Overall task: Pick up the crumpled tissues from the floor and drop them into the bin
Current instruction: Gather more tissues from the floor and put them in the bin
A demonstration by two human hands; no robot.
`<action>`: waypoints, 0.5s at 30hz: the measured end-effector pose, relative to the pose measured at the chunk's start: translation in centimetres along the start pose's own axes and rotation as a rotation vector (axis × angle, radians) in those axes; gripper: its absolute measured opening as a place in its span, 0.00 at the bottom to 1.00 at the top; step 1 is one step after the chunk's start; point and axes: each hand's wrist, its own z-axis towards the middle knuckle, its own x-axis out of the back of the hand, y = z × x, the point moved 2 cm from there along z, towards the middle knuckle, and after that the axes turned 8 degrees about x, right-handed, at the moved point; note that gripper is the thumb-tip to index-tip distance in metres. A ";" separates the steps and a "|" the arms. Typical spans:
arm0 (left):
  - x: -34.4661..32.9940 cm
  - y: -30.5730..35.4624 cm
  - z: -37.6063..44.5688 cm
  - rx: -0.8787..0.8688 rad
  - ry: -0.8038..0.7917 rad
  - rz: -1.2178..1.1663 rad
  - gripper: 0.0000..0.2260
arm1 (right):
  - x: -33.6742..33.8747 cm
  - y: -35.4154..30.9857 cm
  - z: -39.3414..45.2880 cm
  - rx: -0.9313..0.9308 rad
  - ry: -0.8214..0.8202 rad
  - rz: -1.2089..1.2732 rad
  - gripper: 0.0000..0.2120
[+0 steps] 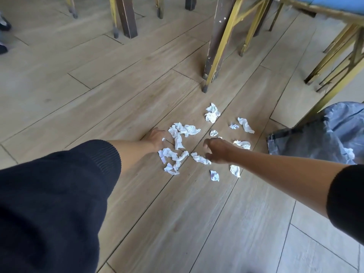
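Several crumpled white tissues lie scattered on the wooden floor, among them a long one (184, 133), a cluster (172, 157) and a twisted strip (200, 159). My left hand (156, 137) reaches down to the left edge of the pile with its fingers stretched toward the floor, and a small white scrap shows at its side. My right hand (216, 149) hovers over the middle of the pile, fingers bent like a claw, thumb tip at the end of the twisted strip. The bin (323, 138), lined with a bluish plastic bag, stands at the right.
Yellow metal chair legs (211, 75) and a dark wooden table leg (214, 36) stand just beyond the tissues. More yellow legs (334, 75) rise above the bin. Someone's dark shoes (4, 24) are at the far left edge.
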 end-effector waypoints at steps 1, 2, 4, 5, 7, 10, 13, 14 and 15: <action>0.4 0.0 -0.2 0.006 0.003 0.008 0.21 | 0.1 -0.4 0.6 0.015 0.014 0.019 0.19; 0.7 0.0 -0.5 0.007 0.011 0.009 0.20 | 0.1 -0.8 1.2 0.033 0.029 0.032 0.19; 1.5 0.1 -1.1 0.000 0.015 0.010 0.18 | 0.2 -1.7 2.5 0.061 0.045 0.048 0.19; 1.8 0.2 -1.4 0.000 0.016 -0.002 0.19 | 0.2 -2.1 3.2 0.071 0.045 0.052 0.20; 2.3 0.6 -1.9 -0.032 0.024 -0.037 0.24 | -0.1 -3.0 4.6 0.094 0.038 0.053 0.22; 3.1 1.4 -3.0 -0.114 0.052 -0.098 0.24 | -0.7 -4.1 6.4 0.105 0.007 0.059 0.28; 3.9 1.9 -4.1 -0.173 0.133 -0.122 0.16 | -1.6 -4.8 8.0 0.095 -0.017 0.071 0.29; 4.0 2.0 -4.3 -0.194 0.154 -0.120 0.15 | -1.8 -5.0 8.4 0.093 -0.026 0.065 0.28; 4.1 2.1 -4.5 -0.209 0.169 -0.121 0.14 | -2.0 -5.1 8.8 0.093 -0.027 0.058 0.26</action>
